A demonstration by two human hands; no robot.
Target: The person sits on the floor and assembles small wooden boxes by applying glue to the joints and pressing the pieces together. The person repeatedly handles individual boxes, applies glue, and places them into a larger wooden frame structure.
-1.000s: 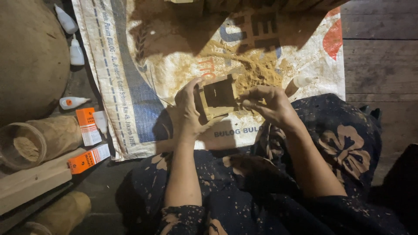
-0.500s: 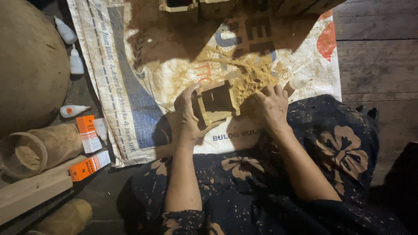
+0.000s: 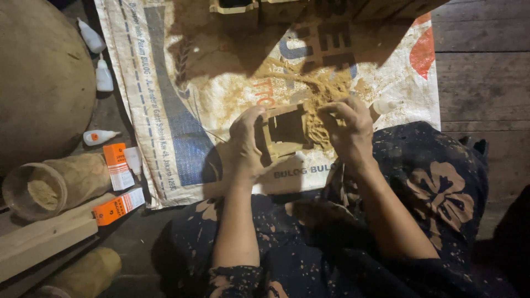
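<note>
I see a small open wooden box (image 3: 284,131) held up between both hands over a printed woven sack (image 3: 182,110) spread on the plank floor (image 3: 486,72). My left hand (image 3: 245,146) is clenched around the box's left side, thumb on its front edge. My right hand (image 3: 345,129) grips the right side, fingers curled over a clump of sawdust (image 3: 316,124) pressed against it. The box sits squarely between the two grips, its open face turned up toward me.

The sack is white with a blue band down its left edge, dark lettering and a red patch at its far right corner. Left of it lie two small orange-and-white cartons (image 3: 118,165), one just beyond the other, and three small white squeeze bottles (image 3: 102,74) strung along the sack's edge. A round container (image 3: 41,190) of sawdust lies on its side further left, beside a wooden plank (image 3: 38,240).
</note>
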